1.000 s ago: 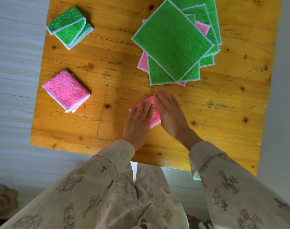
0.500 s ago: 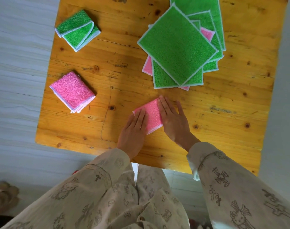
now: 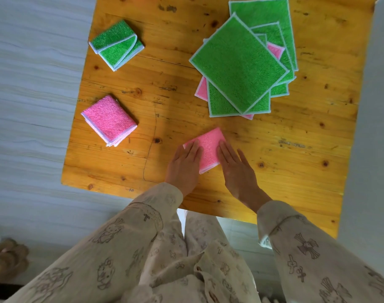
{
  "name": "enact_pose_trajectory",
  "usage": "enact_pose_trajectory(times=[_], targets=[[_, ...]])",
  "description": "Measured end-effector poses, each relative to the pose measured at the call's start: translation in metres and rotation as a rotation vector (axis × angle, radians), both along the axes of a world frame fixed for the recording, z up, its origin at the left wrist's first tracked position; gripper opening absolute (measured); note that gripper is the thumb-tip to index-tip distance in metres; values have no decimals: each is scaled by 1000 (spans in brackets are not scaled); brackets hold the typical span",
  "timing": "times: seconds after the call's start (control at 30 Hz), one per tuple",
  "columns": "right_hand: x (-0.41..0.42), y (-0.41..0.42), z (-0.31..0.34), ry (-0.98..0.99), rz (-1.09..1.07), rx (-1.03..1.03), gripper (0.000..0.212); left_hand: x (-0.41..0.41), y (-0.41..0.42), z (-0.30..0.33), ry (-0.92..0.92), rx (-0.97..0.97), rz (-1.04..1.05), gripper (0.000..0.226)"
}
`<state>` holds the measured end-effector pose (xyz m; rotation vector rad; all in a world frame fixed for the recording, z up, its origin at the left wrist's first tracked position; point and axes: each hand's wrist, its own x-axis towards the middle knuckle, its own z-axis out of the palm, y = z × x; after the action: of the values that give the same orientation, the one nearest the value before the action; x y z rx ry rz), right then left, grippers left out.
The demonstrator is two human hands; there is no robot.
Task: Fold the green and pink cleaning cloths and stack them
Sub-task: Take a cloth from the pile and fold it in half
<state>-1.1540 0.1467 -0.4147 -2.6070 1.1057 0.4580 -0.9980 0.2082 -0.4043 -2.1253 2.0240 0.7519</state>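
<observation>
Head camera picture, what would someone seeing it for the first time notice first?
Most likely the fanned pile of unfolded green cloths at the far right of the yellow wooden table, with pink edges peeking out beneath. Next, the left hand and right hand pressing flat on a folded pink cloth near the front edge. At the left sit a folded green cloth and a folded pink stack.

Bare hands, left (image 3: 183, 165) and right (image 3: 237, 171), no rings or watch visible. Loose cream long sleeves (image 3: 313, 248) cuffed at wrists nearest the worktop (image 3: 296, 171). Faded grey-brown line print: crosses, cartoon rabbit and cat figures. Matching printed trousers (image 3: 197, 259) below worktop edge.
</observation>
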Motion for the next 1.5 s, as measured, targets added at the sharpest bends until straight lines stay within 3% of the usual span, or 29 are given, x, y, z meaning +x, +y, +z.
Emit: enact_pose_trajectory(times=[0.13, 0.33, 0.4, 0.57, 0.77, 1.07, 1.17, 1.5], targets=[[-11, 4, 7, 52, -2, 167, 71, 2, 2, 0, -19, 23, -41, 58], [-2, 0, 15, 131, -33, 230, 72, 3, -1, 4, -37, 77, -52, 62], [4, -3, 20, 89, -122, 306, 72, 5, -2, 8, 9, 19, -13, 59], [17, 8, 39, -47, -433, 349, 45, 10, -16, 11, 88, -116, 109, 44], [37, -3, 17, -167, -753, 493, 29, 12, -16, 1, 125, -51, 103, 55], [103, 29, 17, -313, -513, 628, 30, 69, 64, 6, 98, 91, 411, 63], [129, 42, 18, -267, -451, 691, 26, 86, 87, 5, 98, 76, 533, 63], [151, 52, 21, -219, -440, 818, 33, 106, 103, 9, 57, 13, 577, 62]])
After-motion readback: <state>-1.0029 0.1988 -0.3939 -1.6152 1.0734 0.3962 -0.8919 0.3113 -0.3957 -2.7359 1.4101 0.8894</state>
